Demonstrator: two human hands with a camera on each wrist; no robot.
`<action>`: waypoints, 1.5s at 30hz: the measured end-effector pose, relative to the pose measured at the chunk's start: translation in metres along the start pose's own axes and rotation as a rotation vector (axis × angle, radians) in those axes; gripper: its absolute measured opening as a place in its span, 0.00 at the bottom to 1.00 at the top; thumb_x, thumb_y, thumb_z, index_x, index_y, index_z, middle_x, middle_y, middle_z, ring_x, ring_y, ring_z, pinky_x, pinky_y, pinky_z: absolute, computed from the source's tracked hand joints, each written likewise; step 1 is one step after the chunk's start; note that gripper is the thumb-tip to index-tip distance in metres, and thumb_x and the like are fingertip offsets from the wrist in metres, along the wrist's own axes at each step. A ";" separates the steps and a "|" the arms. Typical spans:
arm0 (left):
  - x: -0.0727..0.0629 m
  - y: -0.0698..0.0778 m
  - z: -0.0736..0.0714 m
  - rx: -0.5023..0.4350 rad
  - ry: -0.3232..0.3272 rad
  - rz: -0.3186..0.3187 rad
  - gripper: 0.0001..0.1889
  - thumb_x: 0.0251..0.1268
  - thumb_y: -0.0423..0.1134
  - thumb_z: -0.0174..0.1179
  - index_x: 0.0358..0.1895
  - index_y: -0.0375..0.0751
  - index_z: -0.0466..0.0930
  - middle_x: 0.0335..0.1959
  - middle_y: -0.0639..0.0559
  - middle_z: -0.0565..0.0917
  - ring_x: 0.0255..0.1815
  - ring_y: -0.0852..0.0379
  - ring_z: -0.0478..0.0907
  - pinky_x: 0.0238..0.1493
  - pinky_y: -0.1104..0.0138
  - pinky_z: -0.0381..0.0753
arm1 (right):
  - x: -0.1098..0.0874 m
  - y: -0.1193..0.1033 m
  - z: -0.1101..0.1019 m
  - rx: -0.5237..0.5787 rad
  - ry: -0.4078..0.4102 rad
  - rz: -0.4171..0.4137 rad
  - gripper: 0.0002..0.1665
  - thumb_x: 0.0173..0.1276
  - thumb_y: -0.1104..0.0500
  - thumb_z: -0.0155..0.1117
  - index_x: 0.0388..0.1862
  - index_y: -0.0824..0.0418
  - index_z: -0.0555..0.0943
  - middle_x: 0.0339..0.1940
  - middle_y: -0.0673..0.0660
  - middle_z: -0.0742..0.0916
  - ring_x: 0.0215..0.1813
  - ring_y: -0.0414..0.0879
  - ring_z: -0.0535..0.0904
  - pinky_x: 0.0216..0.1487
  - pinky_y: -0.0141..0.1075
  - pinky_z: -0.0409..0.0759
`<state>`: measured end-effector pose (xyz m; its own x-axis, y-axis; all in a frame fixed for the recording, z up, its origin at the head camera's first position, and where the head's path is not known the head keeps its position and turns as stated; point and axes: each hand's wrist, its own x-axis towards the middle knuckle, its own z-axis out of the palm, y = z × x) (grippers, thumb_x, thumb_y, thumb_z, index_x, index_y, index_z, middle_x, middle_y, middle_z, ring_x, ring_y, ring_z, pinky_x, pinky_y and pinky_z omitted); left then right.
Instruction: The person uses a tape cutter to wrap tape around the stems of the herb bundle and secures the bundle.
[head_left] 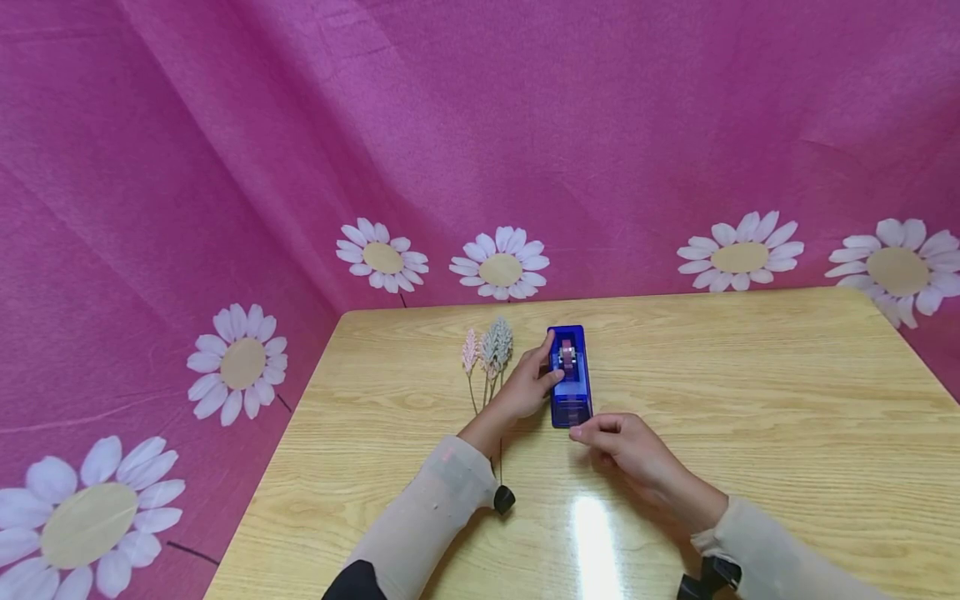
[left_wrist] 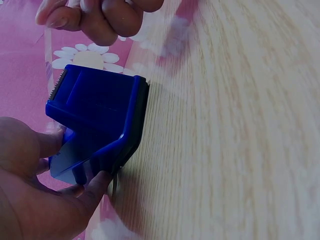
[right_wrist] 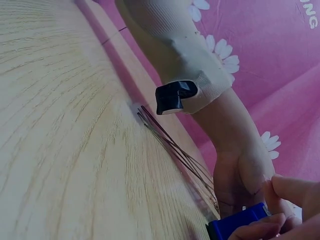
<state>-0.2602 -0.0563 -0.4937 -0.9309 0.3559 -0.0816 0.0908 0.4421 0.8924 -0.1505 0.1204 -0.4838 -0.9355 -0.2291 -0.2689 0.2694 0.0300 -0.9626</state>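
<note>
A blue tape dispenser [head_left: 572, 392] stands on the wooden table, with a tape roll [head_left: 567, 357] inside its top. My left hand [head_left: 528, 383] grips it from the left side, thumb over the near edge and fingers along the wall. Just past its near end, my right hand [head_left: 630, 446] pinches the end of a clear tape strip [left_wrist: 48, 55] between thumb and index finger. In the left wrist view that strip runs from the serrated cutter [left_wrist: 58, 85] up to the right fingertips. The right hand's other fingers are curled in.
Artificial flower sprigs lie left of the dispenser, pink [head_left: 470, 350] and grey-green [head_left: 497, 343], their stems [right_wrist: 175, 150] passing under the left forearm. A pink curtain [head_left: 600, 125] with printed daisies hangs behind and left of the table [head_left: 750, 375].
</note>
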 end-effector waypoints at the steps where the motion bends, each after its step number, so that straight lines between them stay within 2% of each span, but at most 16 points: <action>1: 0.000 0.000 0.000 0.003 0.001 0.002 0.36 0.82 0.36 0.51 0.84 0.57 0.46 0.80 0.36 0.58 0.79 0.41 0.61 0.79 0.50 0.58 | 0.000 0.001 0.000 0.009 -0.002 0.000 0.08 0.72 0.61 0.68 0.33 0.65 0.88 0.28 0.46 0.81 0.26 0.38 0.68 0.28 0.29 0.67; 9: -0.001 0.000 0.000 -0.006 0.002 -0.014 0.36 0.82 0.36 0.52 0.84 0.60 0.46 0.80 0.38 0.59 0.78 0.42 0.62 0.78 0.52 0.60 | -0.004 0.003 0.001 0.016 -0.022 0.006 0.09 0.72 0.60 0.69 0.35 0.65 0.87 0.27 0.46 0.81 0.27 0.38 0.68 0.29 0.29 0.68; 16: -0.001 0.000 0.000 -0.006 0.002 0.005 0.36 0.81 0.36 0.52 0.84 0.58 0.47 0.79 0.36 0.59 0.77 0.41 0.63 0.78 0.51 0.61 | -0.007 0.004 0.002 0.010 -0.025 0.023 0.09 0.72 0.59 0.69 0.36 0.65 0.88 0.25 0.45 0.79 0.27 0.39 0.68 0.29 0.30 0.68; 25: -0.001 -0.001 0.000 0.009 0.003 0.015 0.36 0.81 0.37 0.52 0.84 0.57 0.47 0.79 0.36 0.60 0.77 0.41 0.63 0.78 0.50 0.60 | -0.010 0.010 0.004 0.025 -0.034 0.016 0.09 0.72 0.61 0.68 0.36 0.66 0.88 0.29 0.45 0.82 0.30 0.37 0.70 0.31 0.29 0.69; 29: -0.002 0.000 0.000 0.003 0.008 0.011 0.36 0.81 0.37 0.52 0.84 0.58 0.48 0.79 0.35 0.60 0.77 0.40 0.63 0.78 0.50 0.59 | -0.009 0.012 0.003 0.023 -0.061 0.037 0.09 0.73 0.59 0.68 0.38 0.66 0.88 0.31 0.45 0.84 0.30 0.37 0.71 0.31 0.28 0.70; 37: -0.001 0.000 0.000 -0.006 0.005 -0.009 0.36 0.81 0.37 0.52 0.84 0.60 0.47 0.79 0.37 0.60 0.78 0.41 0.63 0.78 0.51 0.59 | -0.005 0.019 -0.002 0.014 -0.088 0.075 0.13 0.72 0.58 0.69 0.42 0.70 0.88 0.22 0.46 0.83 0.20 0.35 0.63 0.21 0.27 0.62; 45: -0.001 0.001 0.000 -0.005 0.005 -0.012 0.36 0.82 0.38 0.52 0.84 0.60 0.47 0.79 0.37 0.59 0.77 0.41 0.63 0.78 0.52 0.60 | 0.000 0.022 -0.004 -0.009 -0.132 0.060 0.12 0.72 0.61 0.68 0.41 0.72 0.87 0.18 0.47 0.77 0.20 0.37 0.63 0.21 0.27 0.61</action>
<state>-0.2594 -0.0561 -0.4930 -0.9339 0.3461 -0.0898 0.0778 0.4420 0.8936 -0.1456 0.1251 -0.5049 -0.8793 -0.3527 -0.3201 0.3217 0.0558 -0.9452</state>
